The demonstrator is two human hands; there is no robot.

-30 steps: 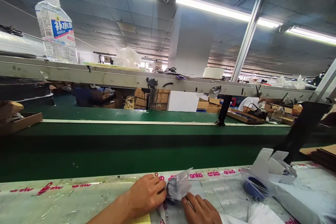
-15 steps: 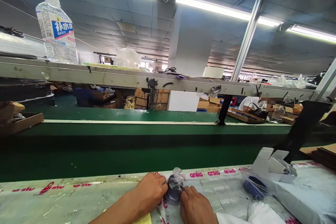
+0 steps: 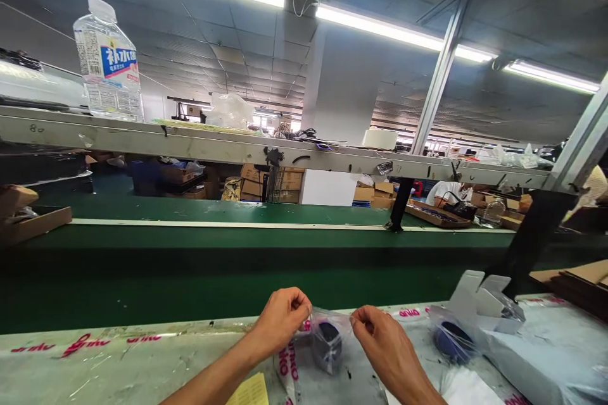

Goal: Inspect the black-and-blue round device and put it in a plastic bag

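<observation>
A clear plastic bag [image 3: 327,316] is stretched between my two hands above the bench. Its left edge is pinched in my left hand [image 3: 285,319]; the opposite edge is pinched in my right hand [image 3: 387,345]. Inside the bag sits a dark, round, cup-like item [image 3: 329,343] with its hollow side showing; its exact kind is unclear. Under my left forearm lies a yellow paper sheet [image 3: 251,390]. To the right of my right hand, a similar blue round item [image 3: 453,340] rests in clear plastic.
Plastic sheeting with pink "anko" print [image 3: 85,380] covers the bench. An open white box [image 3: 468,297] stands at the right. Beyond runs a green conveyor belt [image 3: 190,278], under a metal shelf [image 3: 213,147] bearing a drink bottle [image 3: 108,63]. A person [image 3: 444,193] is far right.
My hands have moved up and apart, pulling the bag's top from a bunched shape into a wide stretch. The view has shifted slightly.
</observation>
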